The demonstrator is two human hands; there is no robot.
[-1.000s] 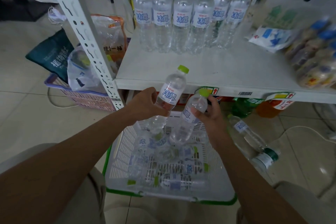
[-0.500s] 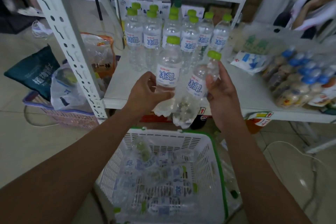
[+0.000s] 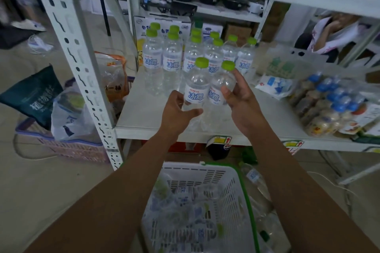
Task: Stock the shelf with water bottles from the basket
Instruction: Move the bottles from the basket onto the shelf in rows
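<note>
Two bottles in my grasp, both upright, caps up: left bottle (image 3: 196,88) gripped low by left hand (image 3: 178,113), right bottle (image 3: 221,86) gripped by right hand (image 3: 242,102). Shelf board (image 3: 144,113) beneath both hands. Stocked row (image 3: 162,61) just beyond fingertips. Basket (image 3: 232,181) below wrists. My judgement: short forward set-down.

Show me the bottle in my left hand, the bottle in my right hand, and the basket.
left-hand bottle (image 3: 195,95): head view, on its label.
right-hand bottle (image 3: 228,65): head view, on its green cap.
basket (image 3: 197,173): head view, on its far wall.
</note>
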